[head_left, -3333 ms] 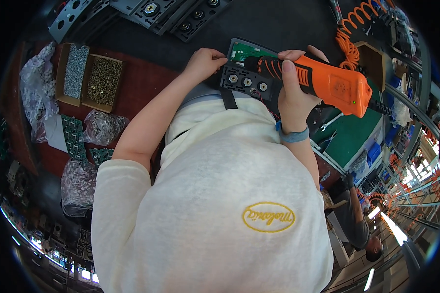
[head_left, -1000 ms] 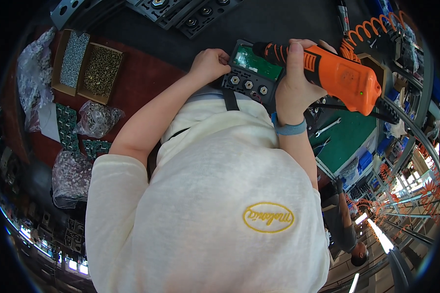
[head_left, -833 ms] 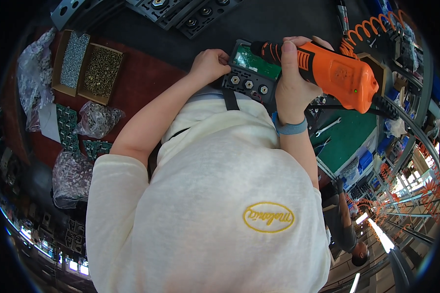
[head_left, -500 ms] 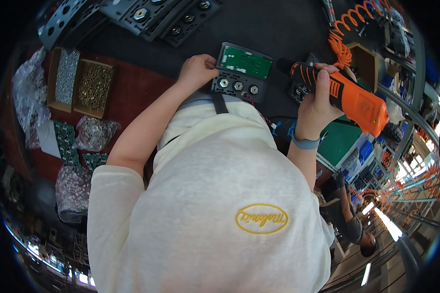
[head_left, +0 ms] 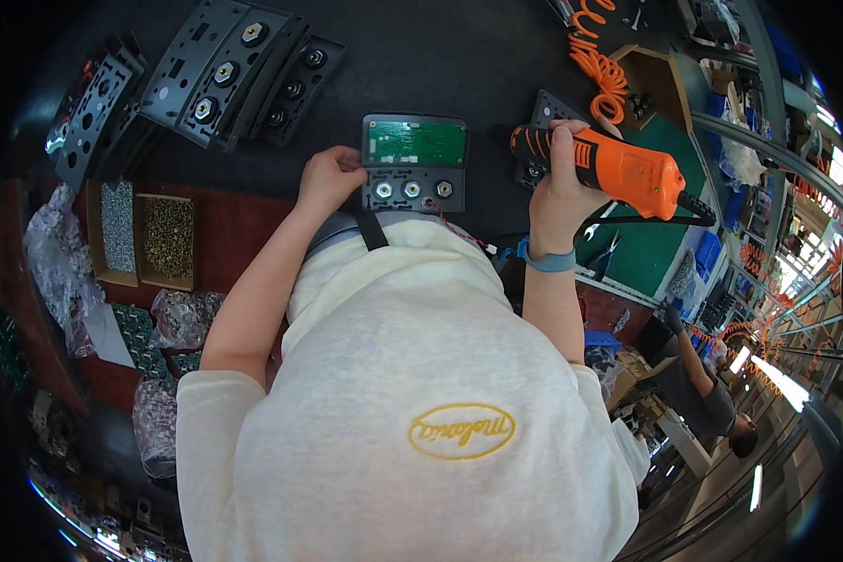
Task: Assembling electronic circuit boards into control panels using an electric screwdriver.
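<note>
A dark grey panel (head_left: pixel 372 194) lies on the bench close to my waist, a green circuit board (head_left: pixel 417 142) in its far half. Along its near half sit three round fittings with hex nuts, and a thin red wire runs off toward the right. My left hand (head_left: pixel 331 181) pinches the panel's left edge with bent fingers. To the right, my right hand (head_left: pixel 562 192) is wrapped round an orange and black power screwdriver (head_left: pixel 628 173), held in the air apart from the panel. Its black nose points left. A second dark panel (head_left: pixel 554 108) is partly hidden behind this hand.
Several grey metal panels (head_left: pixel 211 70) are stacked at the far left. Cardboard boxes of silver screws (head_left: pixel 118 229) and brass screws (head_left: pixel 168 239) stand left, near bagged parts (head_left: pixel 185 318). An orange coiled hose (head_left: pixel 598 70) hangs far right above a green mat (head_left: pixel 651 248). Another person (head_left: pixel 702 393) is at right.
The whole view has shifted, so the bench things appear further left. The screwdriver is slightly farther from the panel's right side. My left hand stays at the panel's left edge.
</note>
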A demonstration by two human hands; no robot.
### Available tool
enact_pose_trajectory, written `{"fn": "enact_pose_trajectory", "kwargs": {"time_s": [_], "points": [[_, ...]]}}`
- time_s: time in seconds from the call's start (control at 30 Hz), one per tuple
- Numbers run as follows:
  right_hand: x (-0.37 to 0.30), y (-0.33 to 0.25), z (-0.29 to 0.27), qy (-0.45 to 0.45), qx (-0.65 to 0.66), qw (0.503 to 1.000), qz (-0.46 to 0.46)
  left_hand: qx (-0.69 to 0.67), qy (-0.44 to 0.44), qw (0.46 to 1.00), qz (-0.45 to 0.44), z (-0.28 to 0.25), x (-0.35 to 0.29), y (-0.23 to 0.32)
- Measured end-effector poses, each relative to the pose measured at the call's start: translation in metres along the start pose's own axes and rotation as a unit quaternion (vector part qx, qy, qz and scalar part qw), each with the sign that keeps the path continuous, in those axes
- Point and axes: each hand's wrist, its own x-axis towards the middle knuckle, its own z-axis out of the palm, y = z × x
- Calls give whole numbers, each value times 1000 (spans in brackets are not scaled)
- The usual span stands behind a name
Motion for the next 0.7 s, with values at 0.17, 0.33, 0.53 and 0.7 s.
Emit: {"fn": "enact_pose_trajectory", "kwargs": {"time_s": [0.17,0.33,0.53,0.7], "points": [[2,-1,-5,-1,10,1000,-6,2,-3,1000,-14,-2,-2,8],[2,2,-5,-3,-10,1000,1,-1,-5,1000,-18,-2,-2,10],[1,-8,-2,-83,54,995,-22,-5,-1,1000,1,-3,-1,10],[0,2,-11,-118,16,992,-41,7,0,1000,-10,-5,-5,19]]}}
